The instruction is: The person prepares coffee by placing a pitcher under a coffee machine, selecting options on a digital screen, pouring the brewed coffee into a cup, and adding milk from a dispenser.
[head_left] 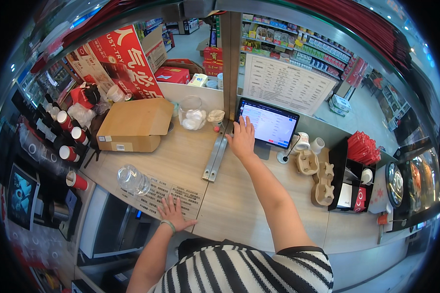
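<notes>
My right hand [242,139] reaches forward to the left side of a lit tablet screen [271,124], fingers stretched out over its edge. Whether a fingertip touches the glass I cannot tell. My left hand [173,215] lies flat near the counter's front edge, fingers spread, partly on a printed sheet [186,198] fixed to the top. Neither hand holds anything. Just beyond the left hand stands a clear plastic container [133,179]. A metal strip [214,158] runs along the counter between the two hands.
At the back left are a cardboard box [129,124] and a clear round jar [191,113]. Cardboard cup carriers [322,184] and a black organizer [338,158] with red packets stand on the right. Red cups [76,180] line the left side. A low partition [322,128] edges the back.
</notes>
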Tool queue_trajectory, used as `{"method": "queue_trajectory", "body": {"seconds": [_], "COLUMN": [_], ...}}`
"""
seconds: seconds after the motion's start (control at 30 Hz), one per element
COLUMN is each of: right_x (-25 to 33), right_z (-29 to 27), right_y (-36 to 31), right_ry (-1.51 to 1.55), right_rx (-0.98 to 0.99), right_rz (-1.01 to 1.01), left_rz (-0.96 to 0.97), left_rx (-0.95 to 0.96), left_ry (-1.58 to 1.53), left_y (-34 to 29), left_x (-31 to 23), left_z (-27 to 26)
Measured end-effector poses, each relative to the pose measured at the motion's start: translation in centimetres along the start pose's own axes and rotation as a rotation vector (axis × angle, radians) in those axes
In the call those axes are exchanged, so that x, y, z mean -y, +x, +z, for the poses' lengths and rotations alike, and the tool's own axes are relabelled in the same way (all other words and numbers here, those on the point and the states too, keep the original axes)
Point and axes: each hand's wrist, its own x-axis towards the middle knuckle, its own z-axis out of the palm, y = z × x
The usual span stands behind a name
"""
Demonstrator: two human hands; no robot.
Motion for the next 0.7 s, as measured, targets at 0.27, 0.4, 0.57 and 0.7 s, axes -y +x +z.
{"method": "queue_trajectory", "body": {"seconds": [0.27,0.4,0.57,0.7], "right_x": [0.1,0.7,1.1,1.6], "right_z": [0.6,1.1,1.8,1.7], "right_y": [-2.1,-3.1,-5.0,-5.8], "right_ry": [0.007,0.031,0.073,0.100], "right_rx": [0.009,0.015,0.070,0.093], "right_rz": [-0.008,-0.032,-0.089,-0.111], "left_rz": [-0.017,-0.005,0.002,-0.004], "left_rx": [0.017,0.020,0.016,0.019], "left_ry": [0.021,0.017,0.011,0.007], "left_y": [0.0,0.1,0.2,0.1], "left_x": [-0.4,-0.1,-0.1,0.1], "left_z": [-0.2,0.0,0.0,0.1]}}
